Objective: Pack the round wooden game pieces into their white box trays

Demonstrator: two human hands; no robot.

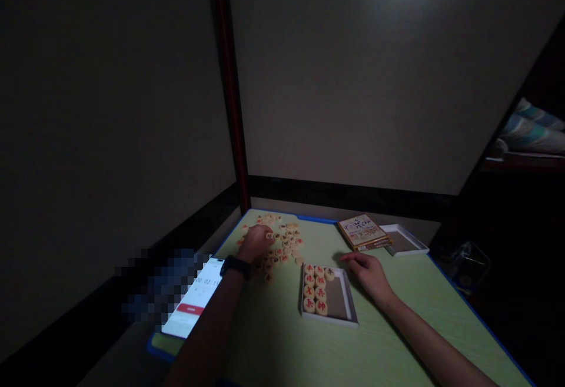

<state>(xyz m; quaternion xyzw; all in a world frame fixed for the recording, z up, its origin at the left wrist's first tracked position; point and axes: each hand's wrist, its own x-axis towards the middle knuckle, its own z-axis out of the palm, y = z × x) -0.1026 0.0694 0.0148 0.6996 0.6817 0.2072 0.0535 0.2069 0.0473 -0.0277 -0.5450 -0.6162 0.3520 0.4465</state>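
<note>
My left hand (256, 242), with a dark band at the wrist, reaches into a loose spread of round wooden Chinese chess pieces (289, 238) at the table's far left. Its fingers are closed on one Chinese chess piece (269, 235) with a dark character. A shallow white box tray (349, 300) lies nearer to me. Two columns of red-marked pieces (321, 281) fill its left part, and a single dark-marked piece (329, 273) starts a third column. Just beyond the tray's right edge, my right hand (367, 273) hovers or rests with its index finger stretched out and holds nothing visible.
A printed game box (362, 232) lies at the back right, overlapping another white tray (408, 241). On the left, a lit phone (194, 301) shows a running timer. The green table (273, 340) has a blue rim and stands against the walls.
</note>
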